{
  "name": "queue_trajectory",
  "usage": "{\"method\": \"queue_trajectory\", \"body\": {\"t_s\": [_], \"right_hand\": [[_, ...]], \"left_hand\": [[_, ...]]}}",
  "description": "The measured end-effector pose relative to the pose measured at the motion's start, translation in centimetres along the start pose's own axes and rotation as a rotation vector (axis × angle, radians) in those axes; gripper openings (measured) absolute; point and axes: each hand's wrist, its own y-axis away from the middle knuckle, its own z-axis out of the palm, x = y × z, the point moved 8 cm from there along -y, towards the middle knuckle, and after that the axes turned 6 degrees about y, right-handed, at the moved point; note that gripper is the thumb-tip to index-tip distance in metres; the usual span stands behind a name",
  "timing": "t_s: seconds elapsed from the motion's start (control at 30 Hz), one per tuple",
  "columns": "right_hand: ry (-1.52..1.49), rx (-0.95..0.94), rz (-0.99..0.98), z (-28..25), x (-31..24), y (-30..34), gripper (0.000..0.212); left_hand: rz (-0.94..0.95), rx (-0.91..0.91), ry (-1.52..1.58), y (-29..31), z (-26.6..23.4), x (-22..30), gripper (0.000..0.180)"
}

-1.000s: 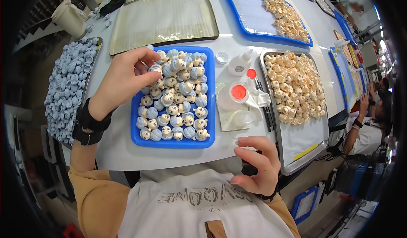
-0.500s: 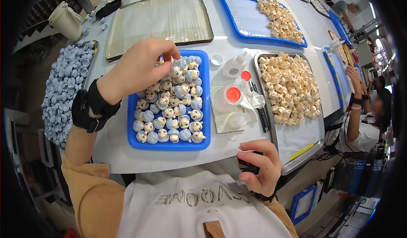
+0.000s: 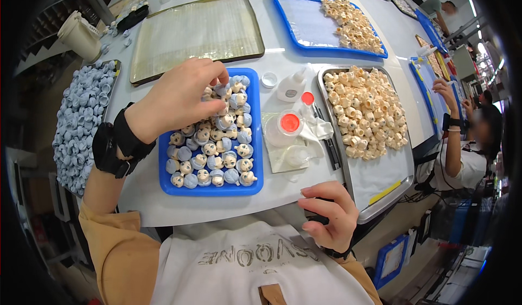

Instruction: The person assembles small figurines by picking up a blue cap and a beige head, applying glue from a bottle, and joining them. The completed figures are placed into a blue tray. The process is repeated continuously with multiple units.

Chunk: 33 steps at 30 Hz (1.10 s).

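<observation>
My left hand reaches over the blue tray, which holds small doll heads with light-blue hair and painted faces. Its thumb and fingers are apart, around a doll head near the tray's far side; whether they touch it cannot be made out. Neat rows of heads lie at the near side, and those under my hand are hidden. Just past the table's near edge, my right hand hovers with loosely bent, separated fingers and nothing in them.
Light-blue hair parts fill a tray at the left. Cream-coloured hollow parts cover much of a metal tray at right. Between stand a squeeze bottle, a jar with a red top and dark pens. A co-worker sits at far right.
My left hand has shifted nearer to me over the heads, and its thumb and fingertips are wider apart. The right hand keeps nearly the same pose. The whole view has shifted slightly.
</observation>
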Motion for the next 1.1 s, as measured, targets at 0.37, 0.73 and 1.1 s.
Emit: {"method": "queue_trajectory", "body": {"t_s": [0.37, 0.73, 1.1], "right_hand": [[0.569, 0.352, 0.517, -14.9, 5.7, 6.5, 0.029], [0.779, -0.109, 0.738, -18.9, 16.4, 9.7, 0.046], [0.726, -0.062, 0.571, -18.4, 16.9, 6.9, 0.038]], "left_hand": [[-0.39, 0.329, 0.101, 7.4, -9.2, -2.7, 0.03], [-0.874, 0.921, -0.393, 39.2, -12.4, -8.8, 0.055], [-1.101, 1.347, 0.418, 51.6, -12.0, -21.4, 0.084]]}}
